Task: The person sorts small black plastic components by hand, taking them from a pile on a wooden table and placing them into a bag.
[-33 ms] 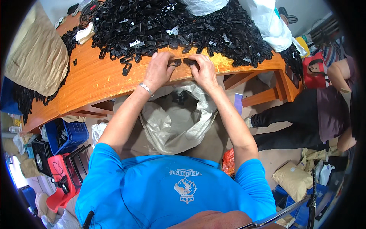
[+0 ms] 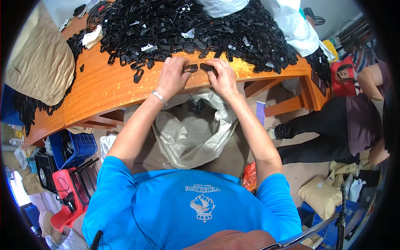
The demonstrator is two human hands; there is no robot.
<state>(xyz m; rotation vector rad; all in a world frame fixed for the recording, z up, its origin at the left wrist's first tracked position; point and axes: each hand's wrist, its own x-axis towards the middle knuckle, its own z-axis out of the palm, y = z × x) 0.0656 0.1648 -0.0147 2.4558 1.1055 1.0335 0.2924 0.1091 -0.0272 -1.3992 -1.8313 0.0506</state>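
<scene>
My left hand is closed, pinching a small black plastic clip-like part between thumb and fingers. Facing it across a narrow gap, a second black plastic part sits in the closed fingers of my right hand. Both hands are over the front edge of the wooden table. Just beyond them spreads a large heap of similar black parts, a few with silvery pieces. Below my wrists, an open pale woven sack holds some dark parts.
One loose black part lies left of my hands. A brown sack stands at the far left, white bags at the back right. Another person is at the right. A blue crate and red chair stand lower left.
</scene>
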